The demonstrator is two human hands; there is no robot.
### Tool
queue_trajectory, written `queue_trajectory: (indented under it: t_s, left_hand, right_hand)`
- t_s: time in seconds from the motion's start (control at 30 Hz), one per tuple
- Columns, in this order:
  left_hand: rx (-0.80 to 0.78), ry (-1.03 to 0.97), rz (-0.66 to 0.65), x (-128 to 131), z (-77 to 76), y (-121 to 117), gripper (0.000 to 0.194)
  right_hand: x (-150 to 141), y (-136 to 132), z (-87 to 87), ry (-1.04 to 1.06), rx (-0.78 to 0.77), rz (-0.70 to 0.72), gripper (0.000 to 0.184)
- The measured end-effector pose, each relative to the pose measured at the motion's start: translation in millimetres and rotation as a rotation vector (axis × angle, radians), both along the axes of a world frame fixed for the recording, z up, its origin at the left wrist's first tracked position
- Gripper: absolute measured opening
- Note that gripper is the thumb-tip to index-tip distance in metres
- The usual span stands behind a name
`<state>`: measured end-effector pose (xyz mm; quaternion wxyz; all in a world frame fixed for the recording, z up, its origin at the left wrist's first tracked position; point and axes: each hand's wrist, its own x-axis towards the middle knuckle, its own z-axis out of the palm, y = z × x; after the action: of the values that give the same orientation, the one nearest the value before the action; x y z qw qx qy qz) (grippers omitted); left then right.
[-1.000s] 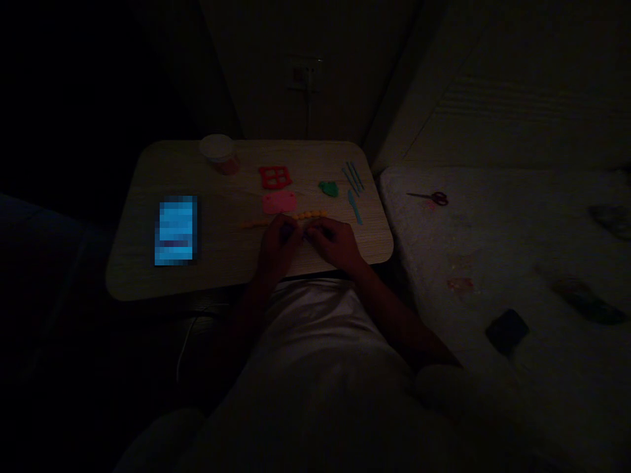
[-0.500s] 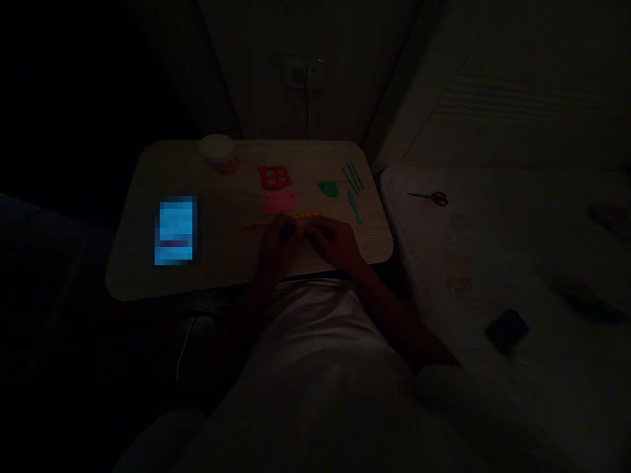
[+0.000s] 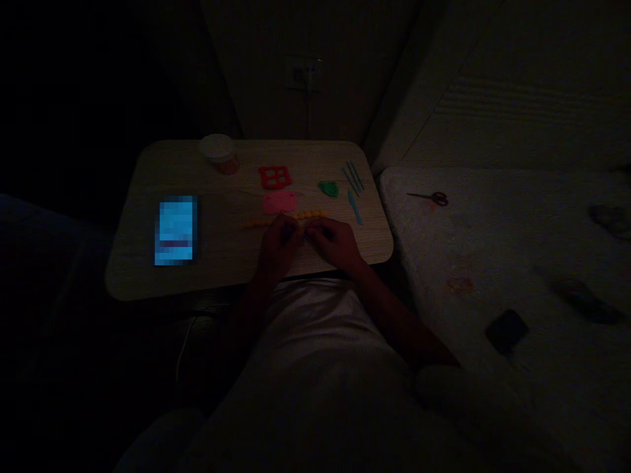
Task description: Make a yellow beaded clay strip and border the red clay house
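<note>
The room is very dark. My left hand (image 3: pixel 277 246) and my right hand (image 3: pixel 334 243) rest close together on a small wooden table (image 3: pixel 221 263), fingertips meeting in a pinch over something too small and dark to name. Just beyond the fingers lies an orange beaded strip of clay (image 3: pixel 296 217). Behind it sit a pink flat clay piece (image 3: pixel 279 202) and a red window-shaped cutter (image 3: pixel 275 176).
A lit phone (image 3: pixel 175 230) lies at the table's left. A lidded tub (image 3: pixel 218 152) stands at the back. A green clay lump (image 3: pixel 328 188) and blue modelling tools (image 3: pixel 354 187) lie right. On the bed at right are scissors (image 3: pixel 430 196) and a dark object (image 3: pixel 506 331).
Both hands stay at the same spot with only slight finger movement. The lighting flickers a little.
</note>
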<state>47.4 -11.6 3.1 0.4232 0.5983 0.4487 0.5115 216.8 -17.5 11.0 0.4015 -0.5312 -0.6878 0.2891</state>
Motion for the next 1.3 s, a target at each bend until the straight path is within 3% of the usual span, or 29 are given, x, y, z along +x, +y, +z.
queue_trajectory:
  t_s: [1.3]
  left_hand:
    - [-0.007,-0.024,-0.02,0.1,-0.6,0.7,0.019]
  right_hand:
    - [0.0,-0.6,1.0,0.002,-0.015,-0.003,0.025]
